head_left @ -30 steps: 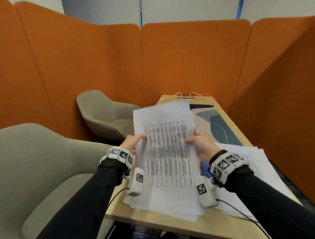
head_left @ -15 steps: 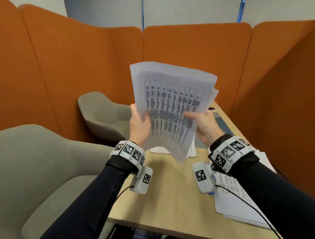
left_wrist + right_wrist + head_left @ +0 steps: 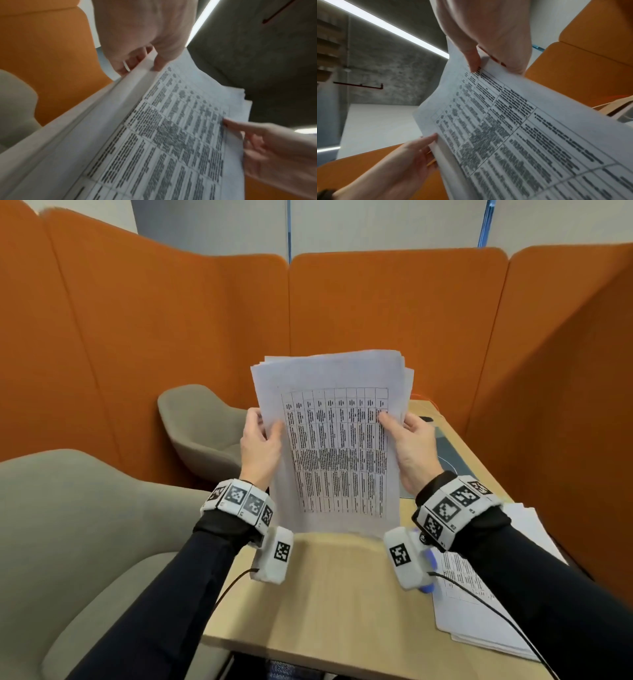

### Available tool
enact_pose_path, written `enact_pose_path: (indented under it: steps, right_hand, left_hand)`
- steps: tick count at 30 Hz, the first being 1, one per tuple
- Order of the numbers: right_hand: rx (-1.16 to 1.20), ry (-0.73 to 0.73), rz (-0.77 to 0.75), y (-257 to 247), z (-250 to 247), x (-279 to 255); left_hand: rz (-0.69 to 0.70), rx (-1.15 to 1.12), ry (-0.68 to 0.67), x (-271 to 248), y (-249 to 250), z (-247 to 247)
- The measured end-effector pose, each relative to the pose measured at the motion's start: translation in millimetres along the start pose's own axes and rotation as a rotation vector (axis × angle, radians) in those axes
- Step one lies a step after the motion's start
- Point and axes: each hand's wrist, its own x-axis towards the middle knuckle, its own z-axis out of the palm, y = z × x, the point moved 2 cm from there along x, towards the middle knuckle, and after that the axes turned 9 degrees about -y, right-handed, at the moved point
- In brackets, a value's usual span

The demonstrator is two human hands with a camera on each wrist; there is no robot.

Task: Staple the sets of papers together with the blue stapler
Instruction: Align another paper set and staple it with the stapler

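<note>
The set of papers (image 3: 337, 453) has dropped lower than it stood half a second ago and squared up, its bottom edge now down at the table (image 3: 329, 604) rather than held high and tilted before the orange partition (image 3: 394, 313). The left hand (image 3: 261, 447) pinches the left edge, thumb on the printed front sheet and the fingers curled round behind. The left wrist view shows that thumb pressed on the top sheet, with the sheets' edges fanned slightly beneath it. The right hand (image 3: 412, 451) mirrors it on the right edge, thumb tip laid over the last column of the printed table, fingers tucked behind the stack. The stack stands almost upright between the two hands, printed side toward the person, its top corners not quite aligned. Over on the near right, a second pile of papers (image 3: 486, 611) lies flat on the table. A bit of the blue stapler (image 3: 431, 559) peeks out just behind the right wrist camera, at the left edge of that pile; most of it is hidden. Two grey chairs (image 3: 202, 426) sit to the left of the table.
</note>
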Motion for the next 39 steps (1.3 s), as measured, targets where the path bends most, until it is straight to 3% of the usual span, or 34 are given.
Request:
enact_pose_path:
  steps: [4, 11, 17, 21, 25, 28, 33, 39]
  right_hand:
    - [-0.064, -0.075, -0.033, 2.3, 14.9, -9.3]
    - [0.007, 0.003, 0.157, 22.7, 9.5, -3.8]
    - [-0.023, -0.056, 0.089, 14.1, 16.3, -6.1]
    - [-0.078, -0.051, 0.077, 16.5, 19.0, -5.6]
    - [-0.105, -0.006, -0.059, 6.1, 25.2, -4.9]
    - [-0.155, -0.013, -0.098, 8.3, 24.5, -8.2]
    - [-0.093, -0.005, 0.137, 37.9, 14.7, -1.7]
    - [0.000, -0.008, 0.173, 35.0, 13.0, 3.2]
  left_hand:
    - [0.072, 0.163, 0.055, -13.3, 11.4, 11.0]
    - [-0.070, 0.185, -0.047, -15.8, -2.4, 12.3]
    - [0.047, 0.206, 0.072, -11.1, 8.4, 12.1]
    - [0.059, 0.235, 0.059, -7.8, 10.9, 10.7]
    - [0.126, 0.225, 0.149, -10.6, 23.4, 11.8]
    - [0.045, 0.217, 0.125, -12.9, 17.5, 9.2]
    - [-0.234, 0.224, -0.108, -12.9, -10.7, 10.2]
    - [-0.161, 0.196, -0.005, -15.3, -6.2, 13.8]
